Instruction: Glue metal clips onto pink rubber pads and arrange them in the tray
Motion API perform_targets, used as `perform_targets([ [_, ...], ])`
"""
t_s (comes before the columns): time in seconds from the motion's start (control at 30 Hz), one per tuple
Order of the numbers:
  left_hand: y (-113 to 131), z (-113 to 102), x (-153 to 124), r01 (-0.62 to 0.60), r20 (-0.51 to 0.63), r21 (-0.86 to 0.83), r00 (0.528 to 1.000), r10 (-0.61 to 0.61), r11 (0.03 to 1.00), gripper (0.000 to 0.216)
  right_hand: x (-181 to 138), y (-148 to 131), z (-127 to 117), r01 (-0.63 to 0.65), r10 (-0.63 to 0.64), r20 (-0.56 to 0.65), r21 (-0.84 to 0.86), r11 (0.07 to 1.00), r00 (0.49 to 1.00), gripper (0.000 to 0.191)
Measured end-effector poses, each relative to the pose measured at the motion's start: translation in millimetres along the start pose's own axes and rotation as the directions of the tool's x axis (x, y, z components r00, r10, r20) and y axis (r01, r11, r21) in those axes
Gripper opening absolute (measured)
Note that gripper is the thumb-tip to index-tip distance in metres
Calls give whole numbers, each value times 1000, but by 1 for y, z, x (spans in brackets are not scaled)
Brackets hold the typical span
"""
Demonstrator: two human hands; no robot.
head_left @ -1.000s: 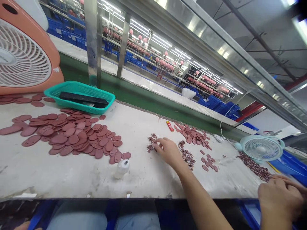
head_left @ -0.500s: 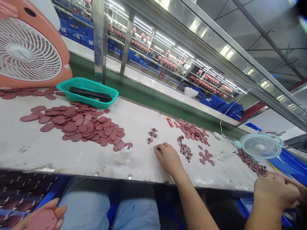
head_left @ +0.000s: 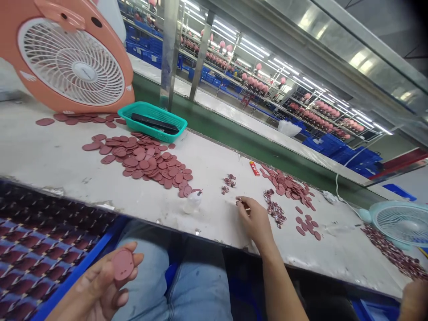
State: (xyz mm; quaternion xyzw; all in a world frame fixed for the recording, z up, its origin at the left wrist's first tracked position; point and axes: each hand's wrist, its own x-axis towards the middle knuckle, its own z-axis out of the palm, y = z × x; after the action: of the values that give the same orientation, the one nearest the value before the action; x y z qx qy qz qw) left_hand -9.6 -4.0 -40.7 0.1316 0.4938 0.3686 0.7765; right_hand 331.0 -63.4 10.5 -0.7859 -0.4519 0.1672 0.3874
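Head view: one reddish oval disc [head_left: 123,264], held in my left hand [head_left: 100,285], below the worktop [head_left: 216,223] edge, near my jeans [head_left: 200,281].
Disc: dark marks on its face, thumb and fingers closed around it; judged light, thin, fairly stiff, unlikely to slip; best taken by the rim. Small shiny piece [head_left: 238,202]: pinched at the fingertips of my right hand [head_left: 257,221], over the worktop; judged light, hard, easily dropped; best gripped by its sides. Nearby: loose small pieces [head_left: 230,180]; clear bottle [head_left: 193,203], beside the disc heap [head_left: 147,161].

Bright tubes [head_left: 256,46] light the background; the metal beam [head_left: 361,61] glares.
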Motion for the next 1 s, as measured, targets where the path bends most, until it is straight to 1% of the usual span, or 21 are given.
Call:
perform_targets([
  [0.07,0,9,-13,-11,2,28,1000,11,1000,59,-18,-12,16,-16,13,14,243,970,1000,39],
  [0.13,2,19,-27,-13,13,53,1000,12,999,55,-38,-29,32,-49,10,88,450,892,996,41],
  [0.2,7,29,-40,-21,47,67,999,18,998,50,-55,-48,47,-114,1,190,584,803,982,40],
  [0.27,11,37,-49,-47,101,72,994,40,996,44,-67,-65,58,-196,-8,296,651,734,955,37],
  [0.33,14,39,-54,-53,145,78,989,41,996,42,-75,-81,65,-273,-31,399,679,682,916,30],
  [0.4,14,37,-55,-19,188,79,982,4,997,44,-79,-93,68,-311,-79,478,678,666,875,21],
  [0.43,14,34,-54,2,216,78,976,-19,997,44,-80,-99,69,-303,-104,494,671,677,863,18],
  [0.5,13,27,-51,36,285,82,957,-58,996,44,-81,-109,69,-220,-153,473,641,735,868,16],
  [0.57,12,20,-48,55,326,98,942,-84,994,44,-82,-116,69,-74,-227,417,592,802,880,17],
  [0.63,12,17,-47,67,349,109,932,-101,992,48,-82,-121,69,65,-320,378,554,830,869,17],
  [0.67,12,16,-47,67,359,111,928,-102,992,49,-81,-123,70,112,-356,371,540,834,858,16],
  [0.77,13,16,-47,49,398,108,913,-88,993,50,-80,-126,73,190,-412,361,515,836,837,12],
  [0.9,16,18,-46,63,387,111,916,-101,992,51,-79,-128,75,287,-472,353,464,838,808,7],
  [1.0,16,17,-45,73,390,117,914,-113,990,51,-78,-128,74,331,-501,347,444,832,793,6],
])
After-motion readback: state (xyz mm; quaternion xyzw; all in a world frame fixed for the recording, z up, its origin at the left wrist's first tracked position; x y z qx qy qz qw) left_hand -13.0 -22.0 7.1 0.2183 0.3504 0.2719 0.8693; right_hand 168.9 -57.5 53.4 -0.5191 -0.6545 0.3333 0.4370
